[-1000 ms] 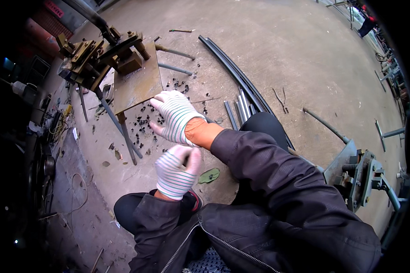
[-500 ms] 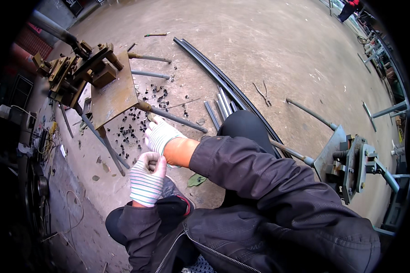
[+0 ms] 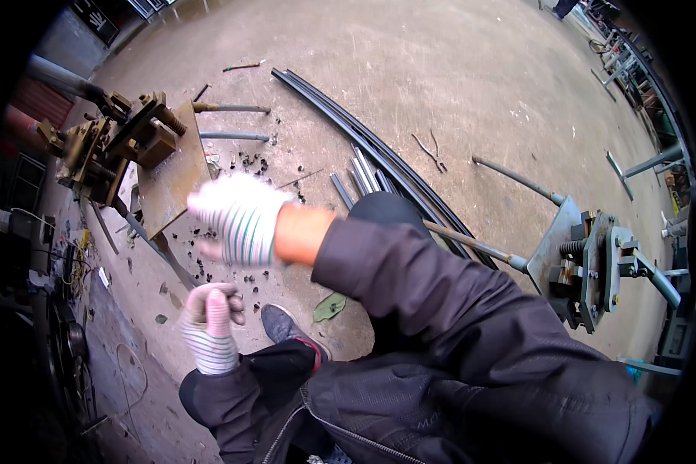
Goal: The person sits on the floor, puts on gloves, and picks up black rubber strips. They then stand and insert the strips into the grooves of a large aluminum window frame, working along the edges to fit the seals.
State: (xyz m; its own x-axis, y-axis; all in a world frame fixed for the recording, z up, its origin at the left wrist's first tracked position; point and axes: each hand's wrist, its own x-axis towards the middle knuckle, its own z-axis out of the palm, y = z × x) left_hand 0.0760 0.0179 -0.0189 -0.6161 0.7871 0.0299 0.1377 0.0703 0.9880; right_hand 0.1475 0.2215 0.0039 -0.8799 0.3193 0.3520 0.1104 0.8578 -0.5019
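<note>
My right hand (image 3: 243, 220), in a striped white work glove, reaches left across my body. Motion blurs its fingers, and whether they hold anything is unclear. It overlaps the lower right corner of a rusty metal plate (image 3: 170, 182) on pipe legs. Below it, my left hand (image 3: 211, 329), gloved alike, has curled fingers with the thumb laid against them. Anything inside that hand is hidden. Small black pieces (image 3: 201, 267) lie scattered on the floor around and beneath both hands.
A rusty press-like clamp (image 3: 147, 139) sits on the plate. Long dark metal bars (image 3: 356, 127) and shorter grey lengths (image 3: 363, 170) lie ahead, near pliers (image 3: 431, 152). Another lever tool on a steel plate (image 3: 576, 267) stands at right. A green leaf (image 3: 330, 307) lies near my shoe (image 3: 278, 323).
My hands, close together before, are now apart. The right has swung up and left toward the plate; the left has dropped lower and left. The view has shifted slightly.
</note>
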